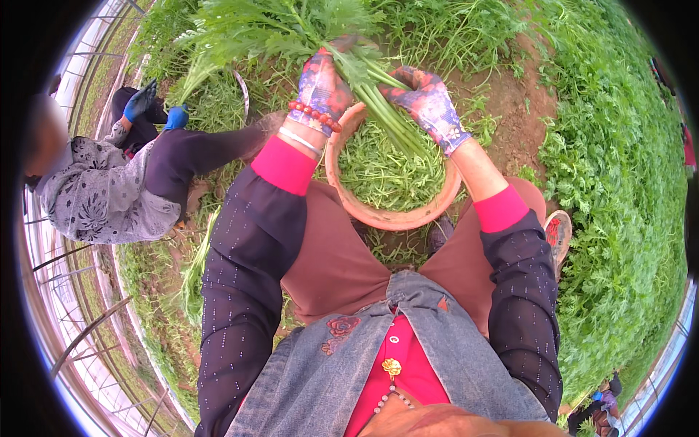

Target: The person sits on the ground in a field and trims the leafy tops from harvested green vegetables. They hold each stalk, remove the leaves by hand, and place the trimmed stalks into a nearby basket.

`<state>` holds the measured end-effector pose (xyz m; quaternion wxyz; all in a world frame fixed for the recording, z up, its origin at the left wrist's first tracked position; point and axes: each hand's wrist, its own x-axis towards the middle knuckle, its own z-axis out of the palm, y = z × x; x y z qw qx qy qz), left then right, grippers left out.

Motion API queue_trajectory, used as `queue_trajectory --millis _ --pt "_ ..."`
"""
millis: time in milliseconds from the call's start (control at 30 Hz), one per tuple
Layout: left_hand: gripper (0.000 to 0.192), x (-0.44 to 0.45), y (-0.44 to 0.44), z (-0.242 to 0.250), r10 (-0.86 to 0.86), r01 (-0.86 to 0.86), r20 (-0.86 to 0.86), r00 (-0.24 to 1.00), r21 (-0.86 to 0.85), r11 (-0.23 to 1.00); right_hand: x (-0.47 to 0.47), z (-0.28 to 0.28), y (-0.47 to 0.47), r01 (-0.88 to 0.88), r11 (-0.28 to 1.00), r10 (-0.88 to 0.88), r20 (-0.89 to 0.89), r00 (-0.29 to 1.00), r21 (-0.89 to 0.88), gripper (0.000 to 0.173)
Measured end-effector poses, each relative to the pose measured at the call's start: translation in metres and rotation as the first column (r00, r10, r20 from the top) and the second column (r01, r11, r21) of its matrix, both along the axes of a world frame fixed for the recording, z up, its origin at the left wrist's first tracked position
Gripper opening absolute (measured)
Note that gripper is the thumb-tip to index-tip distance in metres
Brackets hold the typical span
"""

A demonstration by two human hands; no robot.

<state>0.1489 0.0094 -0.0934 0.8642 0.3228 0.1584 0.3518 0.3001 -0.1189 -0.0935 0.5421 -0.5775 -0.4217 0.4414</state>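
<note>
My left hand [325, 87], in a flower-patterned glove, grips a thick bunch of leafy greens [289, 27] that look like garland chrysanthemum. The leaves fan out beyond it, and the pale green stems [390, 117] slant down to the right. Closed around some of those stems, lower on the bunch, is my right hand [426, 104] in a matching glove. Below the stem ends, between my knees, stands a round orange tub [393, 221]. Cut leaves and stem trimmings [387, 175] lie inside it.
On my left sits a co-worker [114, 180] in blue gloves, with greens [196, 79] in one hand. A dense bed of greens [611, 207] grows along my right, beside bare soil [524, 114]. Loose cut greens [199, 267] lie near my left elbow. Greenhouse hoops [93, 333] curve at far left.
</note>
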Motion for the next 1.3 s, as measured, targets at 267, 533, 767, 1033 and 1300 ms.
queue_trajectory --millis 267,533,767,1033,1300 --pt "0.032 0.003 0.000 0.012 0.160 -0.164 -0.079 0.984 -0.035 0.986 0.009 0.011 -0.005 -0.010 1.000 -0.011 0.850 0.527 0.019 0.026" --pt "0.031 -0.026 0.027 0.018 0.200 -0.189 -0.064 0.978 0.146 0.971 0.039 0.011 -0.025 0.017 0.725 0.659 0.701 0.272 -0.689 0.051" --pt "0.046 -0.022 -0.006 0.045 -0.189 0.192 0.115 0.975 -0.016 0.981 0.036 0.008 -0.008 -0.179 0.982 0.186 -0.138 0.973 0.064 0.046" --pt "0.037 -0.007 0.000 0.034 -0.043 0.055 0.202 0.978 -0.054 0.997 -0.021 -0.003 -0.029 -0.498 0.863 0.483 -0.410 0.774 0.077 0.051" --pt "0.074 0.001 0.001 0.032 -0.293 0.311 -0.114 0.949 0.206 0.928 0.013 0.027 -0.030 -0.220 0.973 0.225 -0.447 0.866 0.064 0.031"
